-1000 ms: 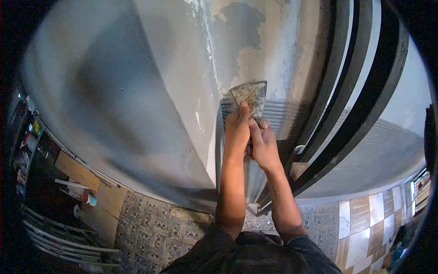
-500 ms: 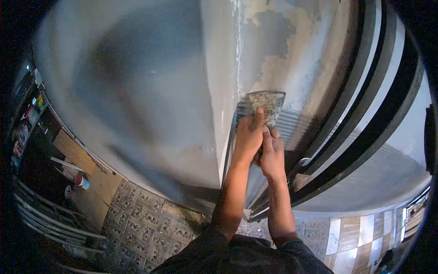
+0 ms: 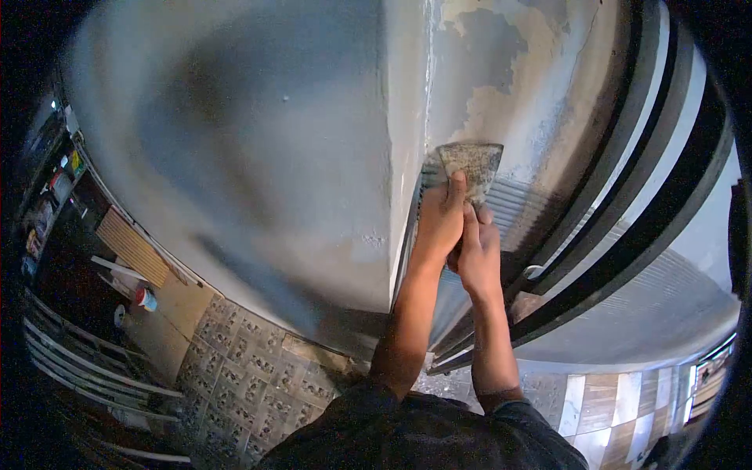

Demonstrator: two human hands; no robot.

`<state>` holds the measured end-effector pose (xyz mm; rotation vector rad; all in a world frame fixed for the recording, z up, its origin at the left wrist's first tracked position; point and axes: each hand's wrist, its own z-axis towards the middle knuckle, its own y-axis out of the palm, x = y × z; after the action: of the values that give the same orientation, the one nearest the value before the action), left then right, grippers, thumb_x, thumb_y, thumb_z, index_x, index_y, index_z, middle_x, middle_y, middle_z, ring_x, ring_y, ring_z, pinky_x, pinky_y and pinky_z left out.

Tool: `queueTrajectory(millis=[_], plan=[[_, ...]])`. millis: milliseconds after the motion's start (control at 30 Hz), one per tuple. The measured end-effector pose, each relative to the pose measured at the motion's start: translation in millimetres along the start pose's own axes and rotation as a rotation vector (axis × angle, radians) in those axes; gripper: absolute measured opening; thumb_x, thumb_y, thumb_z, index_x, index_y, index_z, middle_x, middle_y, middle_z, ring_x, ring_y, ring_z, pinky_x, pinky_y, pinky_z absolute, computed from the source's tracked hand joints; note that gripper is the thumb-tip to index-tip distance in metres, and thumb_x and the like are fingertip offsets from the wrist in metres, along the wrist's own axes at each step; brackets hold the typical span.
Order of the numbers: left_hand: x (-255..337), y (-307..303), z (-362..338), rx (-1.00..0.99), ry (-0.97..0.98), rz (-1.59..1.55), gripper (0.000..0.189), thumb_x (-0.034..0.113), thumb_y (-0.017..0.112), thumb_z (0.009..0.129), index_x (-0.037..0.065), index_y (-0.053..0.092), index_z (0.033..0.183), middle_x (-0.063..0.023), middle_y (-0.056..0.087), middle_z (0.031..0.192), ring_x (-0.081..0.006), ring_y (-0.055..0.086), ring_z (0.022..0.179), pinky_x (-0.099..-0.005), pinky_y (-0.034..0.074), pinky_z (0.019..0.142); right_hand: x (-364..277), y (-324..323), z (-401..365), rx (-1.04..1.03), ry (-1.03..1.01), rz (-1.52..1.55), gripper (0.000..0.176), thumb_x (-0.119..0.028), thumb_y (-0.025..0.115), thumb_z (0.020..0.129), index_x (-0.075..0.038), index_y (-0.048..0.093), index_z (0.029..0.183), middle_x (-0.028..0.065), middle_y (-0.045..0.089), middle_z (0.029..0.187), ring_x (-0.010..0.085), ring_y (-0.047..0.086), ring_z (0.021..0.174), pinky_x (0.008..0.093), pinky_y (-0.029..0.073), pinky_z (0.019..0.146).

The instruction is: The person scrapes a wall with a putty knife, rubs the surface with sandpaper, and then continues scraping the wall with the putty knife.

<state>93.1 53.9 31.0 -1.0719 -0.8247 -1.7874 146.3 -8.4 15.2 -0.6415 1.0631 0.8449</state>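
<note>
The view swung a little, but the left hand (image 3: 441, 225) and right hand (image 3: 479, 258) both kept gripping the putty knife (image 3: 479, 163). Its blade stayed by the patchy wall (image 3: 462, 66), so the work spot hardly changed.

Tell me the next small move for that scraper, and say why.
Probably a short, controlled push of the scraper up the wall. The left hand and the right hand both grip it, its broad edge points up the wall, and a ragged-edged grey patch lies farther up. Whether the edge touches the wall is hard to tell.
</note>
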Motion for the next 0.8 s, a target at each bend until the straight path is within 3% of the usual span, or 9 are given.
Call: queueTrajectory(millis=[200,233,333,467,500,533,600,733,800], plan=[[-8.3,-0.8,13.2,0.002,0.017,-0.081,0.063,0.051,0.036,0.091,-0.002,0.053,0.064,-0.0109,0.053,0.054,-0.0202,0.050,0.052,-0.0366,0.039,0.051,-7.5,2.9,10.4,0.027,-0.054,-0.050,0.034,-0.022,0.040,0.094,0.008,0.053,0.086,0.0211,0.052,0.080,0.0273,0.048,0.076,0.0350,0.038,0.072],[-6.0,-2.4,16.9,-0.039,0.022,-0.203,0.062,0.051,0.037,0.091,-0.002,0.053,0.064,-0.0113,0.053,0.054,-0.0203,0.050,0.053,-0.0366,0.038,0.052,6.0,4.3,15.2,-0.006,-0.232,-0.059,0.025,-0.029,0.039,0.096,-0.008,0.045,0.083,-0.0030,0.042,0.052,0.0054,0.033,0.035,0.0229,0.024,0.031],[-12.6,-4.6,4.0,0.005,-0.057,0.080,0.061,0.052,0.038,0.091,-0.002,0.055,0.066,-0.0107,0.054,0.054,-0.0205,0.052,0.052,-0.0355,0.039,0.051,19.5,1.3,4.6,0.029,-0.205,-0.048,0.026,-0.029,0.039,0.096,-0.008,0.045,0.083,-0.0031,0.041,0.052,0.0055,0.033,0.035,0.0230,0.024,0.031],[23.0,-7.3,-6.0,-0.062,-0.190,-0.242,0.053,0.050,0.046,0.089,0.001,0.057,0.071,-0.0041,0.053,0.061,-0.0143,0.048,0.059,-0.0317,0.039,0.056,11.1,3.0,3.3,0.013,-0.182,-0.087,0.026,-0.030,0.040,0.096,-0.008,0.044,0.083,-0.0021,0.041,0.052,0.0059,0.035,0.035,0.0225,0.024,0.030],[18.1,-6.3,-2.9,-0.063,-0.175,-0.272,0.063,0.053,0.039,0.090,-0.002,0.057,0.066,-0.0109,0.057,0.056,-0.0204,0.055,0.054,-0.0340,0.042,0.051,-6.8,3.6,-2.7,0.029,-0.113,-0.079,0.035,-0.024,0.040,0.095,0.007,0.052,0.083,0.0182,0.051,0.079,0.0251,0.047,0.075,0.0361,0.039,0.072],[8.4,-4.4,-3.9,-0.065,-0.186,-0.281,0.063,0.053,0.039,0.090,-0.002,0.057,0.066,-0.0109,0.057,0.056,-0.0204,0.055,0.054,-0.0340,0.042,0.051,-6.4,-2.1,-4.1,0.032,-0.104,-0.089,0.035,-0.024,0.040,0.095,0.007,0.052,0.083,0.0182,0.051,0.079,0.0251,0.047,0.075,0.0361,0.039,0.072],[-5.1,-3.6,-3.1,0.018,-0.022,0.008,0.061,0.053,0.040,0.090,-0.002,0.059,0.070,-0.0086,0.057,0.057,-0.0176,0.055,0.053,-0.0319,0.042,0.050,-6.3,-10.9,-4.2,-0.125,0.320,0.037,0.036,-0.025,0.042,0.094,0.007,0.052,0.083,0.0161,0.051,0.081,0.0212,0.047,0.078,0.0339,0.039,0.073],[21.9,2.7,-7.2,0.036,-0.185,-0.297,0.058,0.049,0.043,0.091,-0.003,0.058,0.069,-0.0055,0.053,0.056,-0.0136,0.046,0.051,-0.0316,0.038,0.048,-1.7,-5.0,0.9,-0.065,0.020,0.044,0.038,-0.025,0.042,0.095,0.009,0.054,0.086,0.0150,0.051,0.087,0.0196,0.047,0.079,0.0329,0.039,0.073],[2.9,-0.1,-5.6,0.049,-0.128,-0.156,0.057,0.047,0.043,0.092,-0.001,0.059,0.065,-0.0059,0.053,0.055,-0.0146,0.048,0.050,-0.0309,0.039,0.047,4.4,-5.8,-0.5,-0.045,0.017,-0.005,0.036,-0.024,0.041,0.095,0.009,0.055,0.088,0.0184,0.053,0.087,0.0240,0.049,0.080,0.0331,0.040,0.075]])
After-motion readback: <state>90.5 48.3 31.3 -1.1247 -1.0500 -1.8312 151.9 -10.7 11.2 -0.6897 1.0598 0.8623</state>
